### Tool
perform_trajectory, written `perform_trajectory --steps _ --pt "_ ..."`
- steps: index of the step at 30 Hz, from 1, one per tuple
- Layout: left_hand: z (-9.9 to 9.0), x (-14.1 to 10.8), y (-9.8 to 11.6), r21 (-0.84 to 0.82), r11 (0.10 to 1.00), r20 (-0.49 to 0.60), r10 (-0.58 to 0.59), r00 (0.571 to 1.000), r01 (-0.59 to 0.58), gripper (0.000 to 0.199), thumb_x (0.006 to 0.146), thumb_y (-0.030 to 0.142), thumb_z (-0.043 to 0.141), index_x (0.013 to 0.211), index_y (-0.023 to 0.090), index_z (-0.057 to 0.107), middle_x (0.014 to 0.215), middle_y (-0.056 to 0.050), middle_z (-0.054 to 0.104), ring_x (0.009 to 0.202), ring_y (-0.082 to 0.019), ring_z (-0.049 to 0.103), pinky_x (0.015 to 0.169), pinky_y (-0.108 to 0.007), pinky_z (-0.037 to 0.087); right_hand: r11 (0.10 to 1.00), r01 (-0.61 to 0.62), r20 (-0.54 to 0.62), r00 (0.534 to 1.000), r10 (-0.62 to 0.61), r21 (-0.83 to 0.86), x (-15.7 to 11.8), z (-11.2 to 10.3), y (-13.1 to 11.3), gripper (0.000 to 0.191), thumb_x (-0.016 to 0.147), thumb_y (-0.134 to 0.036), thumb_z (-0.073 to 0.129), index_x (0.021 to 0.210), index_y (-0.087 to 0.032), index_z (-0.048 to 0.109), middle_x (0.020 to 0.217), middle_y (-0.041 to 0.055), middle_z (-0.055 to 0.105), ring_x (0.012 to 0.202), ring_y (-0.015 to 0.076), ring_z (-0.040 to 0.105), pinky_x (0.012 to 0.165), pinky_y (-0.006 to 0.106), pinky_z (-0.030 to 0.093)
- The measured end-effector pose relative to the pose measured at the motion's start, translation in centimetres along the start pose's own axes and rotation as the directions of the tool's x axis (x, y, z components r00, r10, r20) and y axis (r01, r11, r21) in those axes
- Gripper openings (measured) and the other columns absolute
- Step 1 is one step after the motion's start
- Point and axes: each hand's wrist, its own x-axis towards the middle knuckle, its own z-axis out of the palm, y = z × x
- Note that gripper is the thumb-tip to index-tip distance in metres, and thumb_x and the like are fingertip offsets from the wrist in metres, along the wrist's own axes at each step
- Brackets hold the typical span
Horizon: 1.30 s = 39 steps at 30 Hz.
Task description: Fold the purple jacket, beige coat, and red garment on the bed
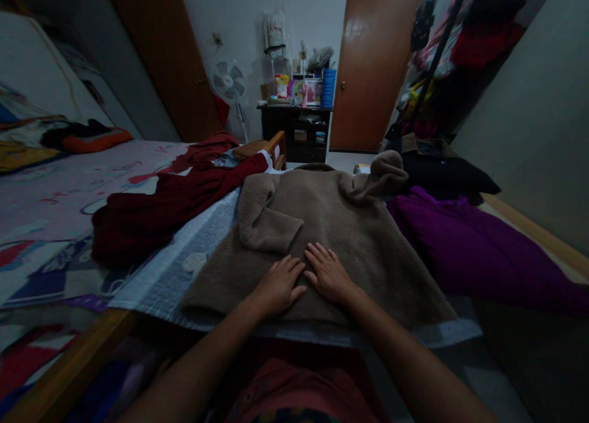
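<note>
A brown fleecy sweater (322, 208) lies spread on a pale blue quilted cloth (211, 232), its hem toward me. Its left-hand sleeve is folded inward over the body, while the sleeve on the right is bunched up near the far shoulder. My left hand (280, 283) rests flat on the sweater's lower middle, just below the folded cuff. Close beside it, my right hand (329, 274) also lies flat on the fabric with fingers stretched out. Neither hand grips anything.
Dark red clothing (151, 208) lies to the left, beside a bed with a pink printed sheet (92, 183). Purple folded clothing (469, 245) and a black garment (446, 174) are at the right. A fan (229, 82) and a dark cabinet (294, 128) stand at the far wall.
</note>
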Motion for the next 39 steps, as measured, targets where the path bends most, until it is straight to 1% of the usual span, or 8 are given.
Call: perform_trajectory --steps 4,8,13,16,19,25,31,39 --pt "0.7 -0.4 -0.1 0.056 0.997 0.049 -0.051 0.997 0.049 0.064 0.089 0.05 0.053 0.146 0.025 0.04 0.156 -0.01 0.033 0.144 -0.036 0.025 0.114 -0.055 0.025 0.985 -0.154 0.019 0.988 0.156 -0.073 -0.8 -0.6 3.6 0.065 0.097 -0.051 0.034 0.151 -0.015 0.03 0.159 0.0123 0.023 0.147 0.0261 0.02 0.117 0.046 0.018" --pt "0.5 0.0 0.3 0.05 0.996 0.049 -0.083 0.995 0.081 0.063 0.09 0.057 0.047 0.144 0.024 0.043 0.153 -0.01 0.038 0.142 -0.037 0.028 0.114 -0.055 0.025 0.926 -0.302 0.063 0.944 0.323 -0.225 -1.4 -3.4 7.6 0.06 0.095 -0.045 0.041 0.147 -0.015 0.039 0.157 0.0141 0.03 0.145 0.0303 0.024 0.115 0.048 0.02" --pt "1.1 2.4 1.6 -0.02 1.0 0.049 0.008 0.999 -0.007 0.066 0.093 0.055 0.043 0.149 0.021 0.034 0.158 -0.011 0.028 0.146 -0.029 0.021 0.117 -0.047 0.022 0.796 -0.419 -0.185 0.908 0.376 -0.437 -0.9 -8.8 10.9 0.044 0.091 -0.021 0.04 0.132 -0.009 0.055 0.148 0.0212 0.041 0.138 0.0336 0.033 0.107 0.046 0.03" --pt "1.9 3.5 2.3 -0.026 0.999 0.062 0.036 0.997 -0.034 0.066 0.092 0.053 0.047 0.15 0.025 0.032 0.162 -0.011 0.018 0.149 -0.029 0.013 0.118 -0.05 0.018 0.72 -0.569 -0.254 0.822 0.51 -0.396 -0.4 -10.6 12.0 0.04 0.091 -0.017 0.037 0.12 -0.005 0.061 0.126 0.0266 0.056 0.117 0.0346 0.052 0.09 0.042 0.043" --pt "2.3 4.1 2.6 -0.02 0.998 0.069 0.061 0.996 -0.06 0.065 0.091 0.053 0.049 0.149 0.027 0.034 0.163 -0.012 0.012 0.149 -0.03 0.008 0.118 -0.052 0.015 0.685 -0.639 -0.212 0.766 0.607 -0.35 0.0 -10.5 12.5 0.039 0.092 -0.02 0.037 0.116 -0.002 0.062 0.115 0.0281 0.06 0.101 0.033 0.06 0.076 0.037 0.048" --pt "2.2 4.7 2.8 -0.036 0.997 0.075 0.072 0.995 -0.07 0.064 0.089 0.056 0.051 0.146 0.029 0.04 0.162 -0.011 0.015 0.149 -0.032 0.009 0.117 -0.055 0.014 0.733 -0.551 -0.149 0.827 0.542 -0.399 0.4 -10.6 12.1 0.041 0.092 -0.012 0.029 0.113 -0.012 0.064 0.111 0.0199 0.066 0.102 0.0288 0.061 0.076 0.035 0.047" --pt "2.2 5.1 3.6 -0.052 0.999 0.06 0.014 0.998 -0.011 0.066 0.088 0.064 0.046 0.144 0.029 0.043 0.16 -0.013 0.022 0.148 -0.037 0.008 0.114 -0.062 0.016 0.717 -0.604 -0.191 0.794 0.577 -0.347 -0.2 -12.8 11.8 0.038 0.091 -0.016 0.037 0.123 -0.016 0.059 0.114 0.0166 0.064 0.103 0.028 0.059 0.075 0.033 0.047" --pt "2.2 5.2 4.4 -0.04 0.999 0.075 -0.02 0.997 0.023 0.07 0.084 0.064 0.053 0.145 0.03 0.042 0.16 -0.013 0.02 0.147 -0.04 0.006 0.114 -0.063 0.012 0.66 -0.649 -0.215 0.755 0.619 -0.379 0.2 -12.7 11.6 0.036 0.091 -0.014 0.042 0.121 -0.007 0.059 0.12 0.0228 0.057 0.109 0.0293 0.053 0.077 0.032 0.045"
